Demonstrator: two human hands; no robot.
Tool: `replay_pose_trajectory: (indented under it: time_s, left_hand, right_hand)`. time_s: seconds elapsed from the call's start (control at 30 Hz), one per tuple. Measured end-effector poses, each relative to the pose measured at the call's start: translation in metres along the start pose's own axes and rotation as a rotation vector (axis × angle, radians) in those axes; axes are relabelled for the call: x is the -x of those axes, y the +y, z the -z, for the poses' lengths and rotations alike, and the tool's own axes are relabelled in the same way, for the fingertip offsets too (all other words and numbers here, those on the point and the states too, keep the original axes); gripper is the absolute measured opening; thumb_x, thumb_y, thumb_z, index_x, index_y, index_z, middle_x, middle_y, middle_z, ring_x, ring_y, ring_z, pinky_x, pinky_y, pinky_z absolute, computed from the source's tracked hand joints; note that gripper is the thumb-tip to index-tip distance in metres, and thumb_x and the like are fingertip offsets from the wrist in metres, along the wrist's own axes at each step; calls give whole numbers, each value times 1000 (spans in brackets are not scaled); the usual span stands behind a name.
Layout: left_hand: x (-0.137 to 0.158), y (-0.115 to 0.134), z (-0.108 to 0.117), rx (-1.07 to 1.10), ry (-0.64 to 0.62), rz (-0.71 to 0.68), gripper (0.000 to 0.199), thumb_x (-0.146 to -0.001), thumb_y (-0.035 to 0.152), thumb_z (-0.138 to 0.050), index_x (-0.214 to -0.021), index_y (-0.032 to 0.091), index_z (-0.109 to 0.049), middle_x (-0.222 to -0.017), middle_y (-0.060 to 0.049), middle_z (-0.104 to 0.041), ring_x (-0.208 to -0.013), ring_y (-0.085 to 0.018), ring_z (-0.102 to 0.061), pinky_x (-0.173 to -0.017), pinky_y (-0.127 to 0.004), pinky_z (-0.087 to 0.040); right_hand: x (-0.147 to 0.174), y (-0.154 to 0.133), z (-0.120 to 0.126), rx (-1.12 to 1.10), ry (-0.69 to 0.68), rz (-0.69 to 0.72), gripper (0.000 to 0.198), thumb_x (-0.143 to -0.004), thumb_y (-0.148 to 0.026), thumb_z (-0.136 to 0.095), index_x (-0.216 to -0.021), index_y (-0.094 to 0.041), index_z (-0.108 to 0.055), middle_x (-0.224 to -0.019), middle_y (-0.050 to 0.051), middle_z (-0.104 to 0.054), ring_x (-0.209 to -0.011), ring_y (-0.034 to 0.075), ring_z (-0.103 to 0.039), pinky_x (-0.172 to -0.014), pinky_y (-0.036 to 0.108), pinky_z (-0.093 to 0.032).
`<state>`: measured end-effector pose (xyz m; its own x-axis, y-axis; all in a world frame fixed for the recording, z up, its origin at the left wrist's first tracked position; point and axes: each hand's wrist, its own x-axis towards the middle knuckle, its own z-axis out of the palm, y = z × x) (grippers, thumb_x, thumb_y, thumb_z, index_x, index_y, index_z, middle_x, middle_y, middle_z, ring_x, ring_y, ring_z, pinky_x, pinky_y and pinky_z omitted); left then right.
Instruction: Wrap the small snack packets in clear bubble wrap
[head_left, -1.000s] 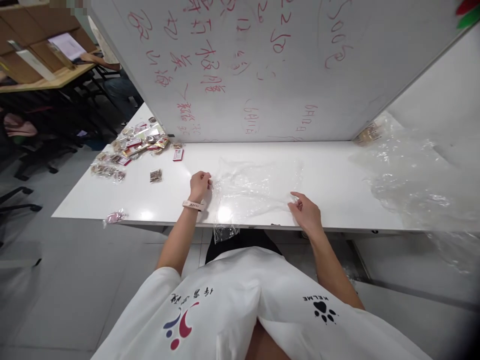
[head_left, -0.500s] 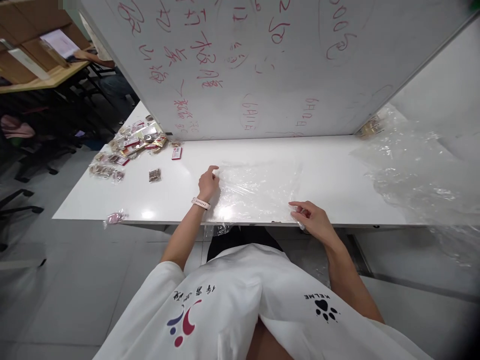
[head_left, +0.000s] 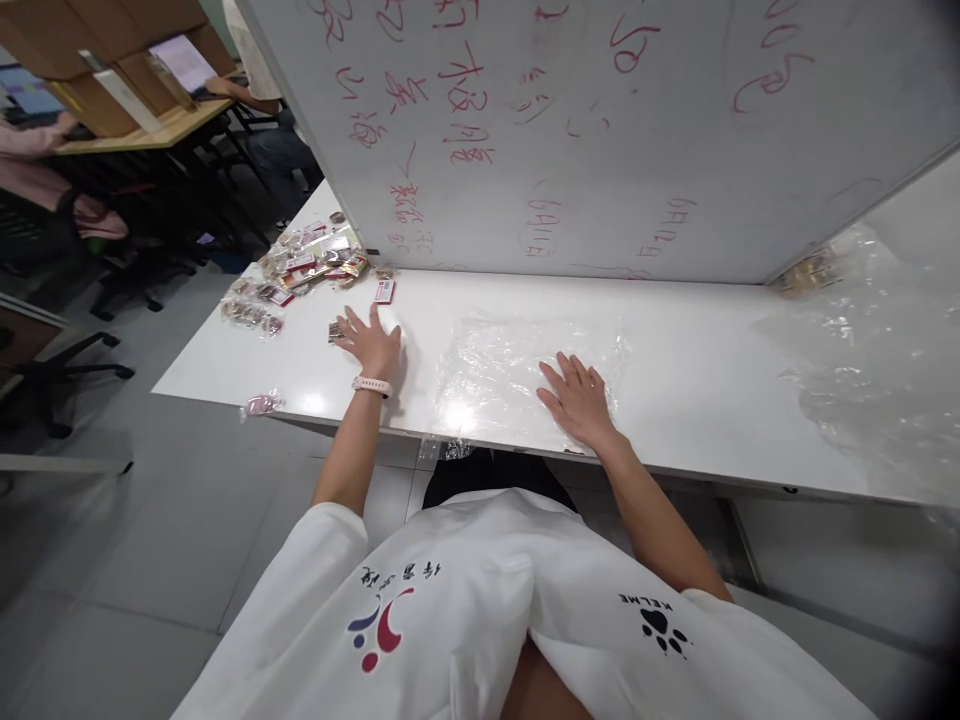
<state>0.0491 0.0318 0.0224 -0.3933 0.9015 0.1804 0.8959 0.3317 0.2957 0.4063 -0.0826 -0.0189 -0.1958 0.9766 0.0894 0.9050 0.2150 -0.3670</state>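
A clear plastic bag (head_left: 495,365) lies flat and wrinkled on the white table in front of me. My right hand (head_left: 579,400) rests over its right part with fingers spread. To the left of the bag, my left hand (head_left: 371,345) reaches out, fingers apart, over a small brown wrapped packet (head_left: 335,331). The hand partly covers that packet, and I cannot tell whether they touch. Just beyond my left fingertips lies a small red-and-white packet (head_left: 385,291).
Several small wrapped packets (head_left: 315,258) are heaped at the table's far left. A pink packet (head_left: 262,404) lies at the front left edge. A whiteboard (head_left: 525,150) stands across the back. Clear plastic sheeting (head_left: 877,370) spreads at the right. People sit at a desk (head_left: 161,125) beyond.
My left hand has let go of the bag's left edge and moved left to the brown packet. My right hand has shifted from the bag's near right corner onto its surface, fingers spreading.
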Motion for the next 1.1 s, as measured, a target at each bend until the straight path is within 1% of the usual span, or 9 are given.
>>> replay_pose_trajectory:
  time_s: [0.13, 0.23, 0.37, 0.47, 0.63, 0.77, 0.9, 0.97, 1.1]
  left_hand:
    - [-34, -49, 8, -20, 47, 150, 76, -85, 41, -63, -151, 17, -33, -165, -23, -11, -152, -44, -6, -115, -69, -13]
    - [-59, -61, 9, 28, 57, 126, 66, -86, 38, -60, -144, 14, -41, -157, -23, -31, -147, -41, -22, -113, -62, -27]
    - [-90, -40, -2, 130, 4, -55, 37, -89, 38, -57, -119, 16, -56, -125, -18, -61, -126, -34, -46, -105, -48, -41]
    - [-107, -12, -17, 121, -61, -90, 40, -84, 40, -64, -114, 16, -54, -123, -19, -60, -122, -34, -49, -101, -47, -42]
    - [-127, 4, -25, 124, -172, -215, 46, -77, 17, -68, -120, 16, -53, -113, -16, -63, -112, -30, -56, -97, -42, -43]
    - [-154, -28, -4, 183, -171, -331, 53, -82, 16, -67, -131, 14, -48, -111, -13, -64, -103, -25, -60, -95, -36, -44]
    - [-209, -83, 24, 124, 119, -247, 49, -91, 17, -54, -138, 12, -42, -127, -17, -56, -122, -30, -50, -107, -43, -38]
    - [-240, -108, 30, 50, 189, -174, 50, -88, 17, -56, -136, 13, -45, -133, -18, -51, -129, -33, -45, -110, -46, -35]
    - [-286, -139, 24, -72, -13, -124, 48, -80, 26, -67, -123, 10, -55, -133, -23, -51, -130, -39, -42, -109, -54, -34]
  right_hand:
    - [-1, 14, -13, 110, 3, 26, 59, -103, -56, -24, -153, -29, -41, -164, 6, -27, -152, 30, -20, -120, 57, -20]
    - [1, 15, -12, 138, 19, 34, 58, -103, -55, -24, -152, -28, -42, -164, 7, -28, -152, 29, -21, -120, 56, -22]
    - [1, 12, -12, 167, 36, 40, 57, -103, -53, -26, -150, -27, -45, -163, 8, -31, -151, 29, -23, -119, 54, -23]
    - [1, 13, -13, 187, 50, 46, 56, -104, -53, -27, -149, -27, -47, -161, 9, -34, -151, 29, -25, -118, 54, -26]
    - [2, 15, -15, 206, 86, 56, 54, -103, -52, -28, -146, -28, -49, -159, 8, -38, -149, 28, -29, -117, 53, -28]
    - [2, 16, -16, 214, 92, 51, 53, -102, -51, -29, -146, -29, -49, -159, 7, -38, -149, 28, -30, -117, 53, -29]
    - [3, 16, -17, 210, 90, 34, 53, -101, -50, -29, -147, -31, -47, -159, 6, -39, -148, 29, -32, -117, 54, -29]
    - [3, 16, -17, 212, 80, 22, 54, -101, -50, -29, -149, -32, -45, -160, 5, -38, -149, 29, -31, -117, 55, -29]
    - [4, 19, -18, 201, 66, 13, 55, -100, -52, -28, -151, -36, -42, -161, 2, -36, -149, 30, -31, -118, 57, -28]
